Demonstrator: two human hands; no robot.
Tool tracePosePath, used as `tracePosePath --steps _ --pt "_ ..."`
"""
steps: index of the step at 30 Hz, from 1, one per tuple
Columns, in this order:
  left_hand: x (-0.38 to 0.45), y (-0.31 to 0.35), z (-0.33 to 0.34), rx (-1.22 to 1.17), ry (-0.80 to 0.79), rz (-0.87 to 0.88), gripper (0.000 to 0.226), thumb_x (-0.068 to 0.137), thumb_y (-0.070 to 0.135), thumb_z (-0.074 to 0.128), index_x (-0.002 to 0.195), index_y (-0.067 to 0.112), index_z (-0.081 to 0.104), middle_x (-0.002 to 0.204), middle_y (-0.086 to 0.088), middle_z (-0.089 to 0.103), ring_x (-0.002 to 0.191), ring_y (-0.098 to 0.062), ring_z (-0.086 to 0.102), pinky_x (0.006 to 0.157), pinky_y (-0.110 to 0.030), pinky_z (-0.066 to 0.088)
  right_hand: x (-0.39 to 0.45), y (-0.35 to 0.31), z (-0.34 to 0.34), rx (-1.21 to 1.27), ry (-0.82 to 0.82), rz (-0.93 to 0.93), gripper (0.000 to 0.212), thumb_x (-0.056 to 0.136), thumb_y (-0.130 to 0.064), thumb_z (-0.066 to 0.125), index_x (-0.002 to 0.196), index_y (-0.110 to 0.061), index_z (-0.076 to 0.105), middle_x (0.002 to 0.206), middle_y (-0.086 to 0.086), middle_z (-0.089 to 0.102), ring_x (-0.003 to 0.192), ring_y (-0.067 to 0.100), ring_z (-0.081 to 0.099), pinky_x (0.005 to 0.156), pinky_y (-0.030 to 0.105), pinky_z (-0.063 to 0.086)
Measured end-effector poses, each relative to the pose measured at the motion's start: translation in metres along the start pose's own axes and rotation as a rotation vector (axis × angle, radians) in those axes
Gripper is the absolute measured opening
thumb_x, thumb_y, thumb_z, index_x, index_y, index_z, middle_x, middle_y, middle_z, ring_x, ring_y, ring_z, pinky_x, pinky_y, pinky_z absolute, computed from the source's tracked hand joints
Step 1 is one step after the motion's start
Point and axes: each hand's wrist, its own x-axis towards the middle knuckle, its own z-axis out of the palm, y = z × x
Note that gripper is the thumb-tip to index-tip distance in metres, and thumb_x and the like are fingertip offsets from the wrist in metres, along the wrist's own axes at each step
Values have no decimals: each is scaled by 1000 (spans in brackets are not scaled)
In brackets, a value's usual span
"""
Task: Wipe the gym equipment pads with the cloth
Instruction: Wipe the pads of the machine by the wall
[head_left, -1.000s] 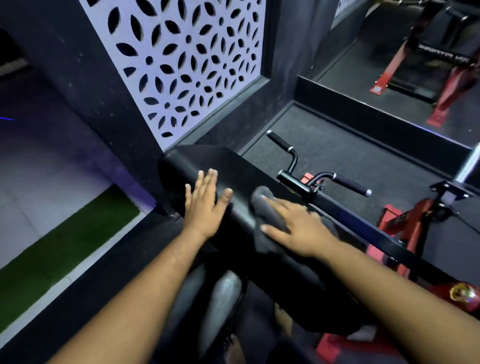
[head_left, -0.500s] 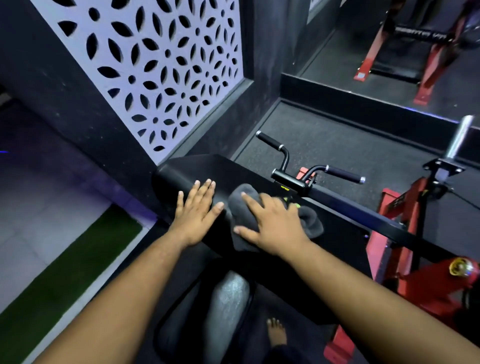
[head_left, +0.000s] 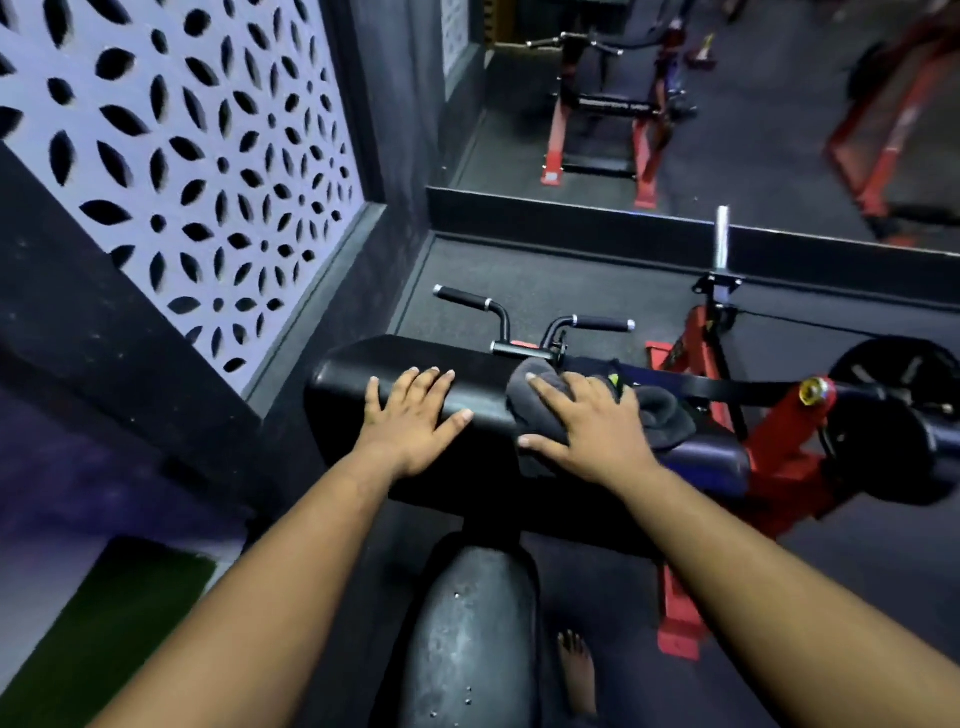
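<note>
Left hand (head_left: 413, 418) lies flat, fingers straight, on the black arm pad (head_left: 483, 402); its grip holds nothing. Right hand (head_left: 592, 428) presses the grey cloth (head_left: 540, 387) onto the pad's top, fingers spread, grip uncurled. Seat pad (head_left: 470, 634) sits below.

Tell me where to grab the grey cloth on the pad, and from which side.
Take the cloth by its loose bunched end, right of the right hand, coming from above. That fold stands proud of the black pad, so fingers can likely pinch it; the rest lies pressed flat under the palm. The left hand rests flat on the pad, apart from the cloth.
</note>
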Motion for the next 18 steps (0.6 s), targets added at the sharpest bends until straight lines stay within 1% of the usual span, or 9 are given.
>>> tracePosePath --steps 2,4,6,8,10,13,16,17,18 --pt "3 -7 -5 53 -16 53 75 97 75 15 161 40 -1 171 11 -1 157 -13 -10 122 -59 -11 -20 33 2 -16 -19 93 99 72 -100 10 155 -49 28 155 1 43 141 27 40 112 70 23" --pt "6 -12 -9 84 -39 96 75 97 75 17 161 40 -2 171 8 0 157 -16 -8 121 -61 -9 -45 64 4 -29 -47 306 98 72 -101 13 155 -50 27 157 -1 40 146 26 32 109 80 13" --pt "10 -16 -11 107 -53 123 75 97 74 18 161 40 -3 171 6 0 157 -18 -8 120 -62 -8 -55 69 4 11 -26 472 96 73 -100 14 152 -49 32 155 1 42 145 27 32 108 80 19" --pt "11 -16 -11 95 -60 143 73 98 72 19 161 41 -2 171 6 1 157 -19 -7 120 -62 -7 -42 40 4 27 46 533 91 76 -97 16 148 -47 41 148 1 49 138 29 38 107 76 26" --pt "15 -17 -11 95 -51 146 71 99 70 19 160 41 -1 171 7 2 157 -18 -6 120 -61 -8 -18 -11 10 63 94 476 88 78 -94 18 147 -46 44 147 0 51 135 29 42 107 73 26" --pt "18 -20 -8 95 -63 170 70 100 69 20 160 42 -2 171 8 2 157 -16 -6 120 -60 -8 -1 -72 21 91 110 268 86 81 -91 23 152 -45 38 156 4 45 142 30 41 108 72 18" --pt "24 -29 -13 146 -81 240 69 101 66 21 160 41 -3 171 7 3 157 -17 -2 120 -61 -3 -17 -44 29 39 179 115 81 83 -86 33 154 -45 35 159 5 44 144 29 44 109 77 20" --pt "27 -35 -17 187 -70 288 69 101 66 21 160 41 -3 170 6 7 157 -18 2 119 -61 2 -27 -26 32 6 201 121 82 82 -86 35 153 -45 35 159 5 44 146 29 42 109 80 18" --pt "33 -43 -21 242 -37 370 68 100 67 19 160 41 -1 169 6 13 155 -19 9 118 -59 9 -37 -8 34 -16 206 199 83 81 -87 36 153 -46 37 160 6 43 149 29 38 108 84 13"
